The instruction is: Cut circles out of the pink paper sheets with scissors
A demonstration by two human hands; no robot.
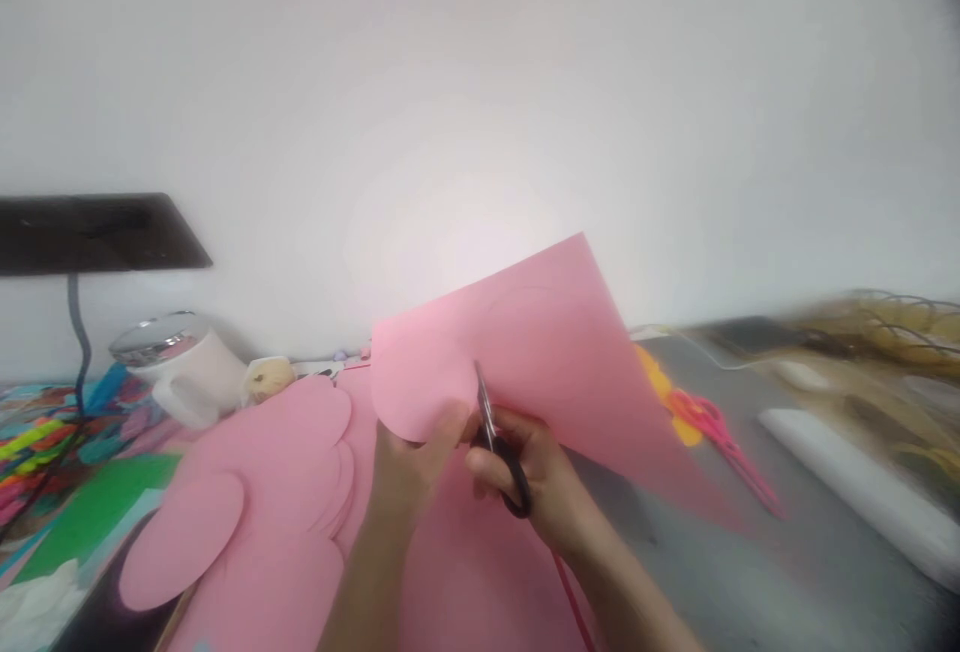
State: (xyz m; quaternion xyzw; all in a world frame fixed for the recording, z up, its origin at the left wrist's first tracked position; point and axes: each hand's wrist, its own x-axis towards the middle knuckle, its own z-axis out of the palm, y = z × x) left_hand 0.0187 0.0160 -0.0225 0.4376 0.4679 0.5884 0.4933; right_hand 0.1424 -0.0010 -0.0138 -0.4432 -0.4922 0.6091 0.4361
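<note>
Before one wall, the left hand pinches one pink sheet; the right hand grips one pair of scissors.

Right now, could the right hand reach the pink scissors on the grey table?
Probably not freely: the right hand holds the black-handled scissors, and the raised pink sheet spreads between it and the pink scissors.

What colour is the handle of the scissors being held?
Black handle, showing best in the head view.
</note>
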